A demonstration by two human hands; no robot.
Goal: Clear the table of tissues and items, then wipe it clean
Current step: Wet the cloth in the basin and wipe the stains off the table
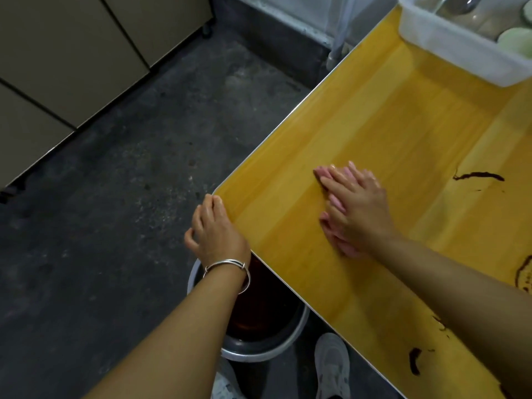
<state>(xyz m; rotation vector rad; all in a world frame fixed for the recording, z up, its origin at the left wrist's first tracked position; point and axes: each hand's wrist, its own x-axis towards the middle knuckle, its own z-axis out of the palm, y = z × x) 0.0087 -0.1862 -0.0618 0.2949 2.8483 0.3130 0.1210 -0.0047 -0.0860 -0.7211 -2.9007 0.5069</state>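
Yellow desk [374, 125] over a grey floor, bucket [299, 336] under its near edge. Left hand [216, 228] sits loosely curled at the corner, holding nothing. Right hand [359, 208], fingers flat, presses the pink cloth [321, 173], which looks soft, limp and likely damp, so drive it palm-down. Dark stains [478, 176] wait beyond.

Right hand [359, 208] flat on pink cloth [347, 249]; left hand [217, 228] touches table [388, 125] corner

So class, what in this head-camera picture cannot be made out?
Pink cloth: head view, mostly covered by the right hand.
White tub contents: cut off by the frame's top and right edges, blurred.
Bucket: partly hidden by the table edge and left forearm.
Left hand: fingertips hidden, grip on the corner unclear.
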